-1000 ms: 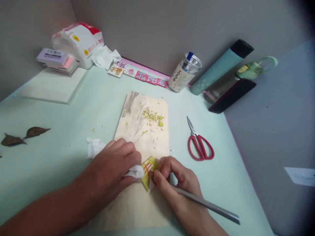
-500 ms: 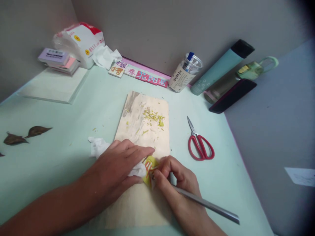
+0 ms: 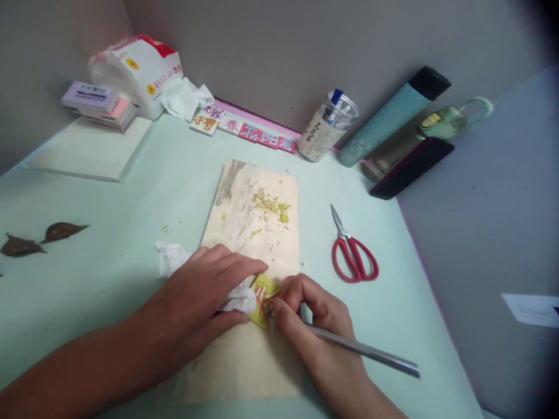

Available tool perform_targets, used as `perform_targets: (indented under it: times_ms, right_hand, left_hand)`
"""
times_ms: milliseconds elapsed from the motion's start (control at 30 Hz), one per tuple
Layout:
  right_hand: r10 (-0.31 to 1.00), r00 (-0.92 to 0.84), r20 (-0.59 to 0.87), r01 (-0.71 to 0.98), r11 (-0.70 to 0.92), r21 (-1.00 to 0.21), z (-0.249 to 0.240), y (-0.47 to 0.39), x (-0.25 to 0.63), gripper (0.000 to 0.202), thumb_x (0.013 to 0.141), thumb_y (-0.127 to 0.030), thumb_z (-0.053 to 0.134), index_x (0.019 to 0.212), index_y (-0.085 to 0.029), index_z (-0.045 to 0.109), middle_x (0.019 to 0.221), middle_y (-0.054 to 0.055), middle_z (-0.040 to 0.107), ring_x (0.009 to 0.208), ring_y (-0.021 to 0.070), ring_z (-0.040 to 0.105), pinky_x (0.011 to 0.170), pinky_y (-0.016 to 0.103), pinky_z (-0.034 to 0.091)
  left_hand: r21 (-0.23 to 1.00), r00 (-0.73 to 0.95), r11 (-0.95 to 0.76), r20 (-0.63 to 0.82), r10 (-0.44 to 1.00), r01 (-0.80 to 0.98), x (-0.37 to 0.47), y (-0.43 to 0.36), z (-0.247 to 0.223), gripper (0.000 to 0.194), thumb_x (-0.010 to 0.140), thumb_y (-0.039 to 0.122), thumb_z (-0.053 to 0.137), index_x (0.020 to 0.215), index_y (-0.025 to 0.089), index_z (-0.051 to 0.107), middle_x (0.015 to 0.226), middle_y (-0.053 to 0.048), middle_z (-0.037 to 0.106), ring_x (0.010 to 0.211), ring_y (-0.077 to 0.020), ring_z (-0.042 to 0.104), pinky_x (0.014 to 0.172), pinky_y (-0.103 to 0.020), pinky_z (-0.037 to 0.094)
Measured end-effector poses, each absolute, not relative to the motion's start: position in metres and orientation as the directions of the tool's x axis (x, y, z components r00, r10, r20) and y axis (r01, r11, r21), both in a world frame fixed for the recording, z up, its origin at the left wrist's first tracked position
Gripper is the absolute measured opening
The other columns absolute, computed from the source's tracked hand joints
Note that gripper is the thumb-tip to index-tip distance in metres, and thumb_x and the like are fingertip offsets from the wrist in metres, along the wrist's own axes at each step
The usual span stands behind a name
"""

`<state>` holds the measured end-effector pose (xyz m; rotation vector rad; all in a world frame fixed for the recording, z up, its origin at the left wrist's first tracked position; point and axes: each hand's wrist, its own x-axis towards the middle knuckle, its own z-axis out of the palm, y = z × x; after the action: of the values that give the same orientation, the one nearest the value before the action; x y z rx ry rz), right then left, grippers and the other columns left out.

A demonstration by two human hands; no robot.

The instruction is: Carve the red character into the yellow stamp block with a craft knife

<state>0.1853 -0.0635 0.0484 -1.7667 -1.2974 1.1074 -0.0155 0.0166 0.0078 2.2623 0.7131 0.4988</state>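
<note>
On the wooden board (image 3: 248, 366) lies a small yellow carving block (image 3: 259, 292) with orange lines and pale cut strokes. My left hand (image 3: 203, 291) is curled at its left side, with a crumpled white tissue (image 3: 241, 300) pinched between thumb and fingers and pressed against the block. My right hand (image 3: 323, 326) grips a slim metal carving knife (image 3: 371, 350) like a pen. Its tip meets the block's right part, mostly hidden by my fingers. Yellow shavings (image 3: 273, 206) lie farther up the board.
Red-handled scissors (image 3: 356, 259) lie right of the board. Along the back stand a tissue pack (image 3: 144, 75), a row of carved character blocks (image 3: 253, 134), a clear cup of pens (image 3: 321, 137), bottles (image 3: 388, 122) and a dark phone (image 3: 413, 169). Dry leaves (image 3: 63, 231) lie left.
The knife's handle end has swung slightly up and left while its tip stays at the block. My left hand has shifted a little left. The whole view has drifted slightly.
</note>
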Motion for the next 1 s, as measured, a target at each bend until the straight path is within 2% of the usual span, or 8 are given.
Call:
perform_targets:
  times_ms: [400,733,1000]
  right_hand:
    - [0.95,0.106,-0.293,0.346,-0.312,-0.885,0.0492,-0.0656,0.1912,0.031,0.091,-0.038,0.059,0.067,-0.026,0.043,0.073,0.001,0.055,0.071,0.0197,0.051,0.064,0.034,0.041]
    - [0.962,0.084,-0.258,0.321,-0.271,-0.908,0.0463,-0.0671,0.1935,0.033,0.095,-0.034,0.059,0.068,-0.025,0.042,0.072,-0.001,0.054,0.073,0.0191,0.051,0.067,0.034,0.041]
    - [0.968,0.093,-0.233,0.372,-0.251,-0.894,0.047,-0.0668,0.1915,0.032,0.094,-0.034,0.059,0.067,-0.026,0.042,0.071,0.0,0.055,0.07,0.0194,0.051,0.064,0.034,0.041]
  left_hand:
    - [0.747,0.779,-0.573,0.121,0.615,0.336,-0.0159,0.0167,0.0089,0.051,0.096,0.017,0.067,0.139,0.033,0.046,0.127,0.003,0.065,0.114,-0.0233,0.056,0.099,-0.037,0.038]
    - [0.739,0.776,-0.593,0.155,0.612,0.319,-0.0144,0.0159,0.0085,0.056,0.093,0.014,0.071,0.138,0.032,0.044,0.127,0.003,0.065,0.112,-0.025,0.056,0.097,-0.039,0.039]
    - [0.735,0.772,-0.598,0.163,0.614,0.32,-0.0148,0.0157,0.0071,0.057,0.092,0.018,0.074,0.138,0.033,0.044,0.127,0.004,0.065,0.113,-0.0245,0.056,0.097,-0.037,0.038]
